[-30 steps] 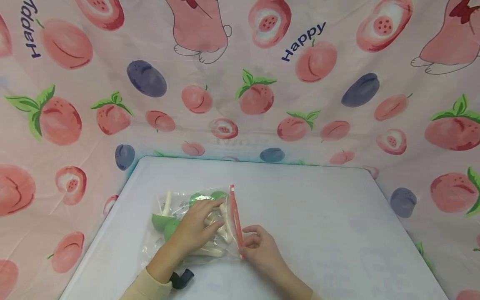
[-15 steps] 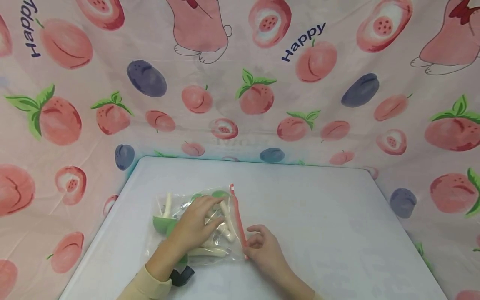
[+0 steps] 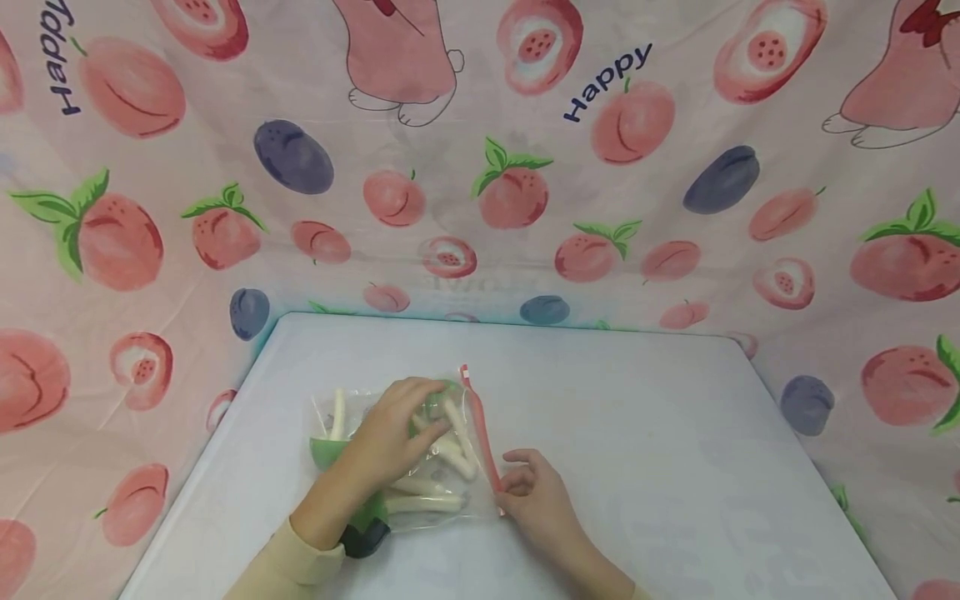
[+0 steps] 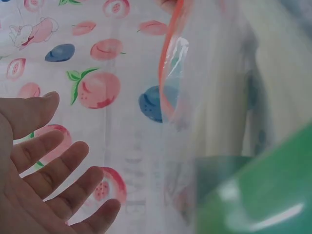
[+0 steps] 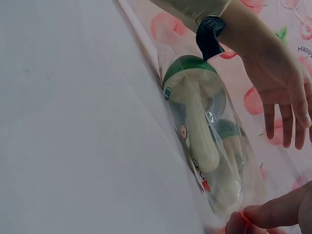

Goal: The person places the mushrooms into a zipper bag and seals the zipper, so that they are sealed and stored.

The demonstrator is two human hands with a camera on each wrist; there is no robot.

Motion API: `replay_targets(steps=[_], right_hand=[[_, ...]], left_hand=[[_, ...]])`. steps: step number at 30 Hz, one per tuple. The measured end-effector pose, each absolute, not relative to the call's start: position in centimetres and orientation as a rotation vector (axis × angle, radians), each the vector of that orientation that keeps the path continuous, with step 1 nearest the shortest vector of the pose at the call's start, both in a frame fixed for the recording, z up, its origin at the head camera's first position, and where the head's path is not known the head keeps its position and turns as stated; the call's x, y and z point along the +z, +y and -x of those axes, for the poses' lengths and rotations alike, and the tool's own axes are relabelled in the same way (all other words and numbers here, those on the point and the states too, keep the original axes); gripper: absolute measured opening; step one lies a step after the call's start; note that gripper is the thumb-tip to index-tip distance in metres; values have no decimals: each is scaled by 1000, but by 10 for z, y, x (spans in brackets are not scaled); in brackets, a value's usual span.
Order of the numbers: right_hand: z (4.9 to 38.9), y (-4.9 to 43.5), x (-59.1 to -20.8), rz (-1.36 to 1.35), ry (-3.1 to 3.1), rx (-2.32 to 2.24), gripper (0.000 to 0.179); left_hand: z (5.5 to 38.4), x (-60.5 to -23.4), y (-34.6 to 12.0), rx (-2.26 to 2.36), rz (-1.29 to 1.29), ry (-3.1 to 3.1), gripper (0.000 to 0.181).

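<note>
A clear zip bag (image 3: 480, 492) with a red zip strip (image 3: 484, 429) along its right side lies on the table. It contains several toy mushrooms (image 5: 199, 112) with green caps and cream stems. Thumb and fingers of my right hand (image 3: 542, 504) pinch the lower end of the strip; the right wrist view has this hand (image 5: 278, 214) at its bottom edge. My left hand (image 3: 392, 433) hovers over the bag, overlapping it in the head view. In the left wrist view, the left hand (image 4: 48, 190) has its fingers apart and relaxed, nothing between them.
A white table (image 3: 660, 433) extends to the right of the bag. Fruit-print cloth (image 3: 450, 208) surrounds its back and sides. A black device (image 3: 365, 537) sits at the left wrist, beside the bag's lower left corner.
My right hand has moved slightly right, drawing the strip's lower end and the bag along. The left hand has risen slightly in the head view, staying over the bag.
</note>
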State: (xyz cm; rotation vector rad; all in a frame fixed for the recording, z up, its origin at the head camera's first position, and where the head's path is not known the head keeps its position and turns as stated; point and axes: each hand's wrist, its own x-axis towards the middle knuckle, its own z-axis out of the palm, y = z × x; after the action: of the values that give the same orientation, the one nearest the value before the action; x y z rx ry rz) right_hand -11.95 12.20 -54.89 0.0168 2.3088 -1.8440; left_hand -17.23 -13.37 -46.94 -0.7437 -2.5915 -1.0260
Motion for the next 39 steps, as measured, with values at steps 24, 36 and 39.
replay_targets(steps=[24, 36, 39], right_hand=[[121, 124, -547, -96, 2399, -1707, 60], [120, 127, -547, -92, 2380, -1753, 62], [119, 127, -548, -74, 2367, -1782, 61]], left_hand=[[228, -458, -131, -1558, 613, -2746, 47], [266, -470, -123, -1632, 603, -2765, 41], [275, -474, -121, -1633, 605, -2775, 40]])
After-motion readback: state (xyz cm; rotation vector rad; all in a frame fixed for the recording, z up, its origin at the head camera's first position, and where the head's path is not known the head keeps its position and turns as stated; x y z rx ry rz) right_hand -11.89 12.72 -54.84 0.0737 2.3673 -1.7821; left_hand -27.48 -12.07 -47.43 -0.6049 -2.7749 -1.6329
